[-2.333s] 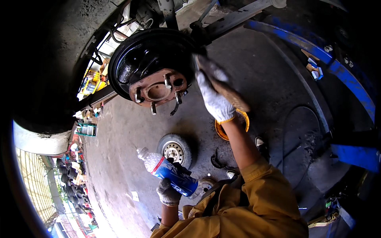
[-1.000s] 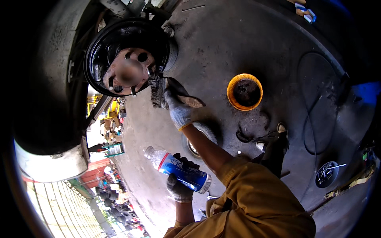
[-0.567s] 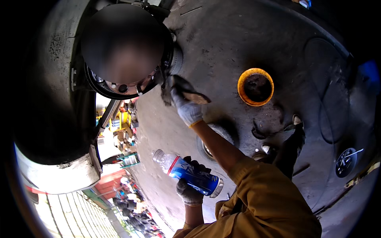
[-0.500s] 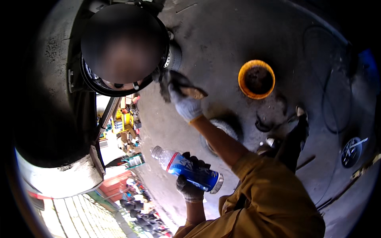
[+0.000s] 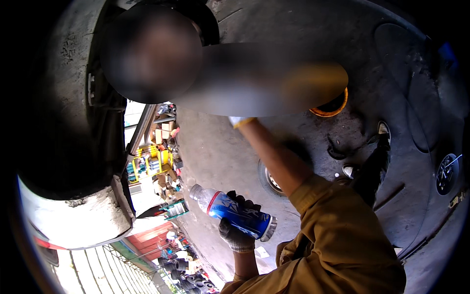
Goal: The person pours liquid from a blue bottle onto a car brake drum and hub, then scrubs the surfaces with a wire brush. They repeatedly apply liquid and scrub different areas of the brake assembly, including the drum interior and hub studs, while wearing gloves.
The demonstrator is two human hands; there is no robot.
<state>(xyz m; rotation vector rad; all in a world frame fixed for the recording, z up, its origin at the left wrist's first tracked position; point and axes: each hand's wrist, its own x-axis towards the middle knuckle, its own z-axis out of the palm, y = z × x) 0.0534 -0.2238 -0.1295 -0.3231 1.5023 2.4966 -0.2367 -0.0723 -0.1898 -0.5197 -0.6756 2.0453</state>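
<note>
My left hand [image 5: 238,234], in a dark-palmed knit glove, is closed around a clear plastic bottle [image 5: 232,210] with a blue label. The bottle lies tilted, its neck toward the upper left; I cannot tell whether it has a cap. My right arm [image 5: 274,157] reaches up from a brown sleeve. Of my right hand only the pale glove cuff [image 5: 240,121] shows clearly; its fingers and anything in them are lost in a blurred patch. That patch also covers the space beyond the hand, near a dark round part [image 5: 208,24] at the vehicle.
A vehicle's wheel arch [image 5: 105,210] fills the left side. An orange-rimmed bucket [image 5: 345,100] stands on the floor, partly blurred out. A wheel [image 5: 268,179] lies beneath my right arm. A hose [image 5: 411,122], a round tray [image 5: 446,174] and a shoe [image 5: 384,128] are at the right.
The view has shifted a little. My right hand, earlier visible beside the dark round part with a brownish object, is now blurred over. My left hand still holds the bottle at the same tilt.
</note>
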